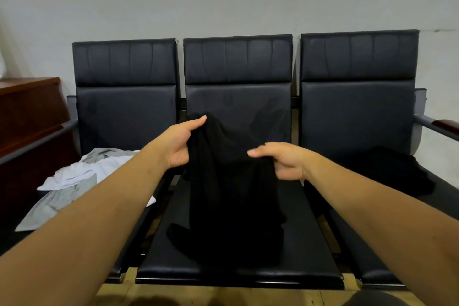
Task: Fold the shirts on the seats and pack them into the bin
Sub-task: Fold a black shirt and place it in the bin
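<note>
A: Here, the black shirt (231, 194) is shown raised over the middle seat (310, 261), with its lower part trailing onto the cushion. How is it held?

B: It is pinched near its upper edge by both hands. The left hand (178, 143) is closed on the cloth with the thumb laid over it, and the right hand (283, 161) is curled round a bunched fold.

A: How may the cloth be expected to handle?

B: It is judged light, soft and limp. It hangs in loose vertical folds and no shape is kept. The surface is matt, so little slipping is expected. A hold at the shoulders or hem corners is advised, so that the shirt can be spread flat. Which edge is now held cannot be told — black cloth is set against a black seat.

A: What else is labelled?

B: A white shirt (74, 176), crumpled and marked with grey, is seen on the left seat (124, 119). A third shirt (397, 169), dark and heaped, lies on the right seat (357, 119). The seats are padded and smooth, faintly glossy, with stitched panels in the backs — a firm, flat bed for folding, it is judged. The bin is not seen.
</note>
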The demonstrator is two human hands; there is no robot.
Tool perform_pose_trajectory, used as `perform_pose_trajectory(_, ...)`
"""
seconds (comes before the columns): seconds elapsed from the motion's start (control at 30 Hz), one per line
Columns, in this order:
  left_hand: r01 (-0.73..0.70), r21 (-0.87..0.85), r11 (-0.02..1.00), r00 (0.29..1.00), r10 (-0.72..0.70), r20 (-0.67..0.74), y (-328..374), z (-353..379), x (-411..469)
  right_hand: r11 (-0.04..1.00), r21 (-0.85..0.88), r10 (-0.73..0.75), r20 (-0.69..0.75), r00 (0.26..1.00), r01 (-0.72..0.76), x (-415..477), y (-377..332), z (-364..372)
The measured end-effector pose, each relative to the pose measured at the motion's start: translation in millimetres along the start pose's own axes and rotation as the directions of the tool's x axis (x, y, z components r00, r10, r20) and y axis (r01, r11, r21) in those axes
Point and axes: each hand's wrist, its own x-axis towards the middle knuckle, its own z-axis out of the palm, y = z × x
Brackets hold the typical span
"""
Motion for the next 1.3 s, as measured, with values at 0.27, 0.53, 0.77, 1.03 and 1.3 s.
perform_pose_trajectory(0.27, 0.069, -0.094, 0.993, 0.996, -0.062, 0.066, -24, 21, 1, 0.979, -0.063, -0.205, -0.223, 0.953, 0.196, 23, 13, 56)
perform_pose_trajectory(0.53, 0.062, 0.281, 0.958, 0.961, -0.134, 0.243, -38, 15, -13, 0.945, 0.071, -0.268, -0.389, 0.881, 0.319, 34, 4, 59)
perform_pose_trajectory(0.77, 0.014, 0.104, 0.995, 0.979, -0.035, 0.201, -63, -20, -11, 0.982, 0.099, -0.108, -0.394, 0.913, 0.159, 16, -4, 36)
perform_pose_trajectory(1.03, -0.042, -0.077, 0.996, 0.998, 0.037, -0.058, -35, -21, -9, 0.998, -0.027, -0.055, -0.46, 0.886, 0.048, 9, -21, 5)
perform_pose_trajectory(1.3, -0.108, -0.016, 0.994, 0.987, 0.105, -0.121, 0, -59, -5, 0.959, 0.233, -0.046, -0.433, 0.9, 0.161, -17, -28, -35)
